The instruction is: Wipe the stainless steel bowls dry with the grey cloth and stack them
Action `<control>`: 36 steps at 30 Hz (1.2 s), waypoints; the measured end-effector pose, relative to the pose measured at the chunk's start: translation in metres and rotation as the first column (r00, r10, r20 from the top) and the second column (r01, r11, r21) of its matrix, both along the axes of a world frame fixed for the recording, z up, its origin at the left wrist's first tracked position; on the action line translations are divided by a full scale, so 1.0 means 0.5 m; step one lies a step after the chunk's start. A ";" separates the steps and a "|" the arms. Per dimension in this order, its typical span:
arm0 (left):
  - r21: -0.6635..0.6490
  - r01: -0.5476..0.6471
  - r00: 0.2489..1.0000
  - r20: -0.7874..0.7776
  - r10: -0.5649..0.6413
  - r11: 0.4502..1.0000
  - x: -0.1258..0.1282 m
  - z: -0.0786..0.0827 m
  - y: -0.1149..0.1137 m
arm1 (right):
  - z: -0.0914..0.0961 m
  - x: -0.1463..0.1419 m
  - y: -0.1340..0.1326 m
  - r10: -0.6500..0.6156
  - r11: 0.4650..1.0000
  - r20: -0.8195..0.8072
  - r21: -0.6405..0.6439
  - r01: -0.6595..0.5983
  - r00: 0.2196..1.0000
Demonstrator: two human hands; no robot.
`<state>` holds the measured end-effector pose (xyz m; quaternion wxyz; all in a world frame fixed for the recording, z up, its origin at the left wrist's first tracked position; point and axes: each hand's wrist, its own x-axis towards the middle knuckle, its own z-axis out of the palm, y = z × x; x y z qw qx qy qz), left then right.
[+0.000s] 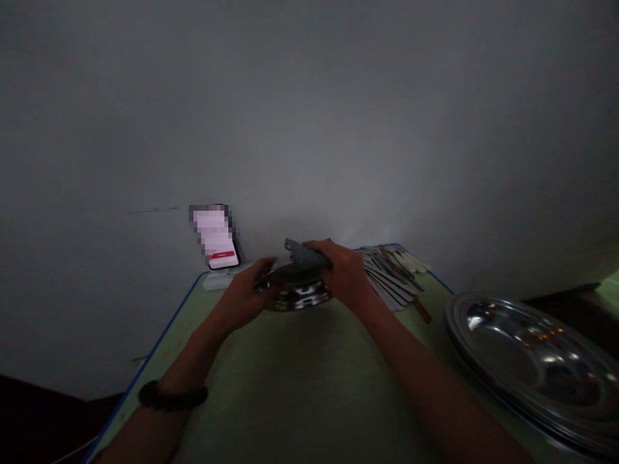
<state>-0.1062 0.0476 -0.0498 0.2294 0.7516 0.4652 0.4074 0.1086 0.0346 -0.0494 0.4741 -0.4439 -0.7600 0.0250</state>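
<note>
A shiny metal dish [302, 298] is held up above the table's middle, tilted, with its curved side toward me. My left hand [245, 293] is closed round its left rim. At the other side, my right hand [344, 269] grips a grey striped cloth [308, 256] against the dish's upper edge. The fingers of that hand are partly hidden behind the dish and cloth. Much of the dish's far face cannot be seen.
The green table [290, 386] meets a grey wall [309, 129]. A phone [220, 235] leans at the back left on a white stand [218, 280]. Several chopsticks and flat packets [389, 283] lie at the back right. Stacked large metal trays [522, 361] stand at the right.
</note>
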 end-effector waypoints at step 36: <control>0.145 -0.174 0.983 -0.038 0.181 0.974 0.047 0.019 0.023 | -0.023 -0.007 0.049 -0.117 0.991 -0.018 -0.061 0.116 0.993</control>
